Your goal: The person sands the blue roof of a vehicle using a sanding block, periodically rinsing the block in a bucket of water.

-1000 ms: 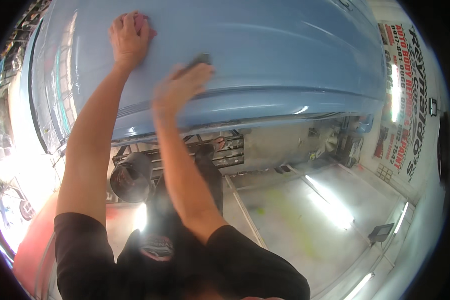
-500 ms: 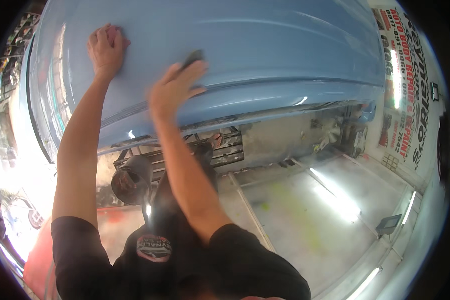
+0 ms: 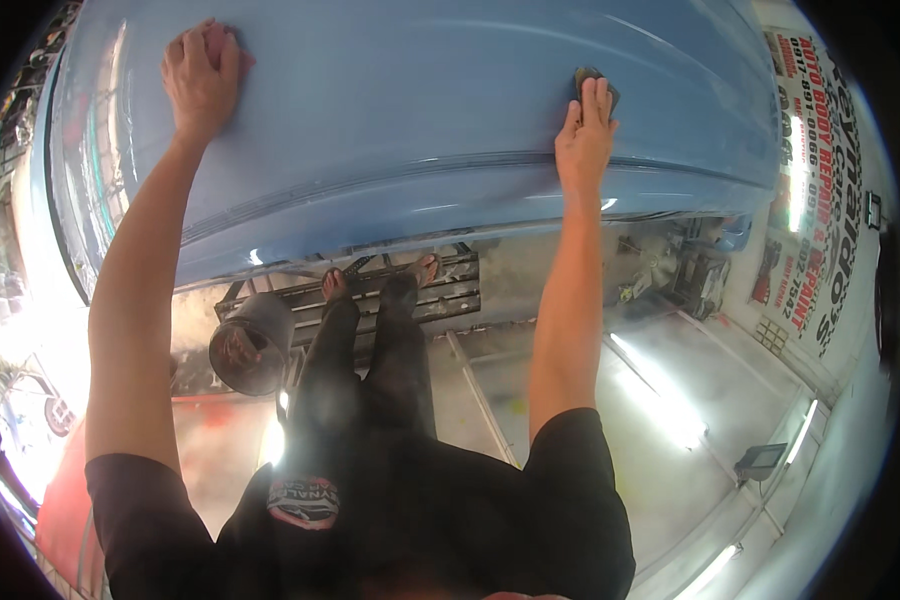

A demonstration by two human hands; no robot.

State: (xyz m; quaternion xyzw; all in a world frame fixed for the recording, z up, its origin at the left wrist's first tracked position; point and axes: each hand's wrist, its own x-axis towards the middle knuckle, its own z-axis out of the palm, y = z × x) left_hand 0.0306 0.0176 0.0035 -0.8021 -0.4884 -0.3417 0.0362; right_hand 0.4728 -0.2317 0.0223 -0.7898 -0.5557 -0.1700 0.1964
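We have a dark block flat on the blue vehicle panel, our right hand holding it, fingers laid over. Pink pad well to the left, same panel, gripped by our left hand. Lower: feet on slatted platform, bucket near its left end.

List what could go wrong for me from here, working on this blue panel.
1. Footing: your feet stand on a slatted platform while both arms stretch far apart, so a slip or loss of balance seems possible.
2. Bucket: the dark bucket sits close to your left leg and might get knocked by a step sideways.
3. Surface: grit under the dark pad in your right hand could scratch the blue panel.
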